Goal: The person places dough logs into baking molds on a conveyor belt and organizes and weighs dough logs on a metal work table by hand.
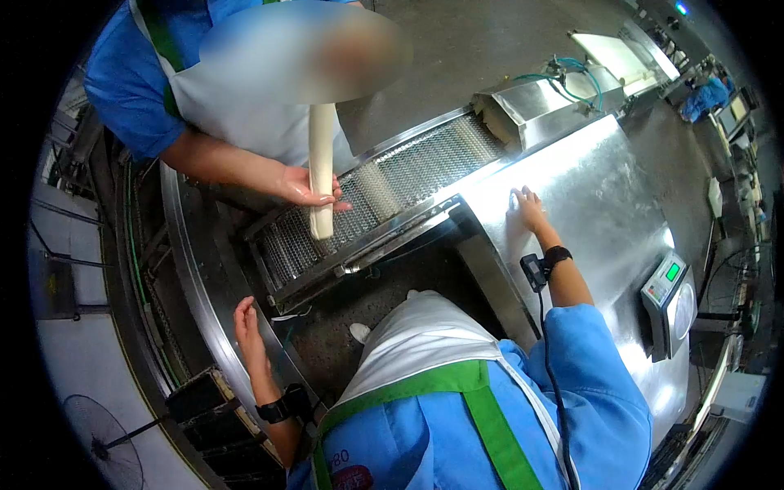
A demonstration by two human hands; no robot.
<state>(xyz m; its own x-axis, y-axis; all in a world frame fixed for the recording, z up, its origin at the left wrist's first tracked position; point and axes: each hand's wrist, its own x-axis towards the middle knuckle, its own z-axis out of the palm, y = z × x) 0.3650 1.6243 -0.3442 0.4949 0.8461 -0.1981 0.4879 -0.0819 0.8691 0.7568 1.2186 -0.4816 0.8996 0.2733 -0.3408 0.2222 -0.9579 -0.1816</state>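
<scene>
My left hand (250,336) is beside the curved metal rail at the left, its fingers stretched out and nothing in it. My right hand (531,212) lies on the steel table (588,196) near its left edge, fingers apart and holding nothing. Across from me a co-worker's hand (310,186) supports a long pale roll (321,155), which looks like dough, held lengthwise above the mesh conveyor (400,175). A blurred patch hides the roll's upper end.
A digital scale (670,298) with a lit green display stands on the table's right side. A metal housing (547,102) covers the conveyor's far end. The curved rail (192,269) runs along my left, with dark trays (220,416) and a fan (102,445) beyond it.
</scene>
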